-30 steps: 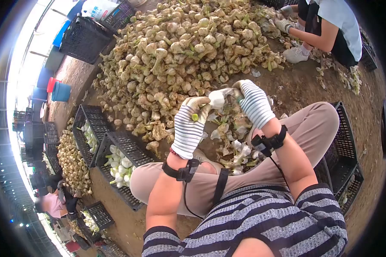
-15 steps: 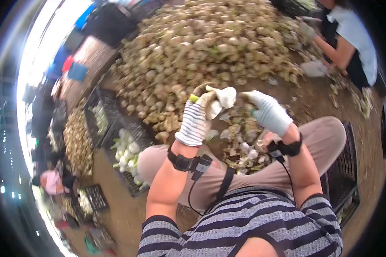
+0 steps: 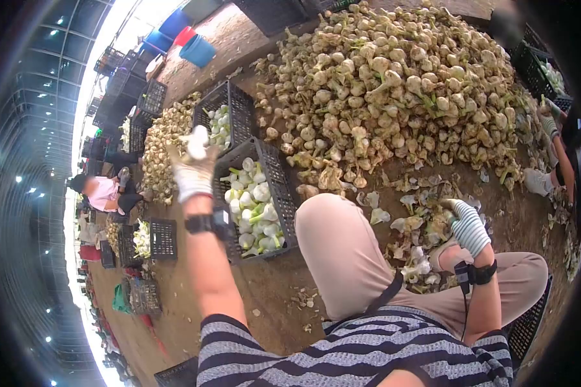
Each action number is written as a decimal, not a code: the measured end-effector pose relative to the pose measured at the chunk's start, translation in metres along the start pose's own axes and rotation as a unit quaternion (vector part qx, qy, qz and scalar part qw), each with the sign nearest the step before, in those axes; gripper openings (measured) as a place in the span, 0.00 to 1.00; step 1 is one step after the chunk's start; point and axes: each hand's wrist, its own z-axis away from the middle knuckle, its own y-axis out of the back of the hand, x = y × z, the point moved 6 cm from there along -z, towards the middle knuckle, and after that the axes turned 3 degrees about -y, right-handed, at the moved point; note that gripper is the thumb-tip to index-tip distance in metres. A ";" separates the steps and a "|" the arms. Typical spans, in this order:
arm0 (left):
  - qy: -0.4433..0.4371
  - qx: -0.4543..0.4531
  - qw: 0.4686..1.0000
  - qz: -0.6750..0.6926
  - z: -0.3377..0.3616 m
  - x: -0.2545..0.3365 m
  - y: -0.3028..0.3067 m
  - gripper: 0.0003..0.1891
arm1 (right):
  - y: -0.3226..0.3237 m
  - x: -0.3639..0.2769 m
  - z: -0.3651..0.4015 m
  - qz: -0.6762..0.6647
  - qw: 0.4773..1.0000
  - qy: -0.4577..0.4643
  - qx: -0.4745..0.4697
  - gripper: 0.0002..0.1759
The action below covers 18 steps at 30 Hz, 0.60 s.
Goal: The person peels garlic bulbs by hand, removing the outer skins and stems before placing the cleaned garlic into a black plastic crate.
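Observation:
My left hand (image 3: 192,175), in a striped work glove, reaches out to the left with peeled white garlic bulbs (image 3: 198,138) at its fingers, somewhat blurred. Beside it stands a black crate (image 3: 289,197) of white garlic bulbs (image 3: 246,206) with short green stems. My right hand (image 3: 469,227), gloved too, is curled closed near my right shin, above loose garlic skins (image 3: 414,263) on the ground. Whatever it holds, if anything, is hidden.
A large heap of unpeeled garlic (image 3: 394,90) lies ahead. Another black crate (image 3: 242,113) with garlic stands behind the nearer one. Farther off are a blue bucket (image 3: 197,51) and a seated person in pink (image 3: 103,192). A co-worker's gloved hand (image 3: 549,122) shows at right.
My view has turned left. My left hand has carried the garlic bulbs from in front of me out to the crates, while my right hand has lowered toward my shin.

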 end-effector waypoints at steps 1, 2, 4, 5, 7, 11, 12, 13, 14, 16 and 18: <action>-0.027 0.124 0.992 0.004 0.004 0.007 -0.022 0.56 | -0.002 0.000 -0.002 0.012 1.000 0.024 0.004 0.16; -0.032 0.119 0.992 -0.018 -0.006 0.008 -0.024 0.58 | -0.004 -0.001 -0.006 0.016 1.000 -0.013 -0.023 0.17; -0.088 0.130 0.983 -0.090 0.016 -0.014 -0.070 0.59 | -0.012 0.001 -0.018 -0.038 0.998 -0.042 -0.028 0.17; -0.020 0.026 0.994 -0.103 0.002 -0.036 -0.066 0.53 | -0.020 0.005 -0.021 -0.089 0.993 -0.070 -0.036 0.16; -0.004 -0.030 0.993 -0.114 0.060 -0.110 -0.142 0.37 | -0.026 -0.005 -0.039 -0.062 0.996 -0.038 -0.042 0.17; 0.212 -0.104 0.972 -0.013 0.121 -0.260 -0.193 0.16 | -0.041 0.022 -0.088 -0.027 0.998 -0.043 -0.038 0.19; 0.221 -0.119 0.967 -0.041 0.127 -0.286 -0.192 0.16 | -0.030 0.024 -0.102 0.000 1.000 -0.010 0.009 0.19; 0.227 -0.133 0.962 -0.072 0.130 -0.309 -0.189 0.16 | -0.018 0.025 -0.117 0.027 0.998 0.027 0.052 0.19; 0.230 -0.106 0.961 -0.111 0.136 -0.322 -0.184 0.16 | -0.001 0.023 -0.129 -0.027 0.997 -0.036 0.063 0.18; 0.224 -0.136 0.945 -0.194 0.142 -0.329 -0.178 0.15 | 0.028 0.045 -0.163 0.015 0.988 -0.013 0.155 0.18; 0.249 -0.140 0.933 -0.219 0.140 -0.334 -0.176 0.14 | 0.054 0.046 -0.196 0.036 0.978 -0.035 0.204 0.18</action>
